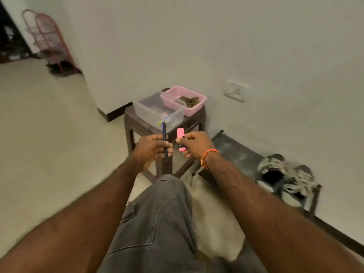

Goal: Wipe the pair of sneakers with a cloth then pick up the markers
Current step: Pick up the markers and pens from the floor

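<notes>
A brown stool (pixel 137 123) is standing by the wall, carrying a clear tub (pixel 155 110) at its front edge and a pink tub (pixel 189 110) at its back corner. The sneakers (pixel 285 178) are sitting on a low rack (pixel 236 152) to the right. The left hand (pixel 150 149) is curling its fingers round an upright blue marker (pixel 164 134); the right hand (pixel 194 143) is pinching a pink marker (pixel 180 133).

2 tubs (pixel 157 110) sit side by side on a stool (pixel 136 119); sneakers (pixel 285 178) on a low rack (pixel 234 148) to its right, against the wall (pixel 197 46)
</notes>
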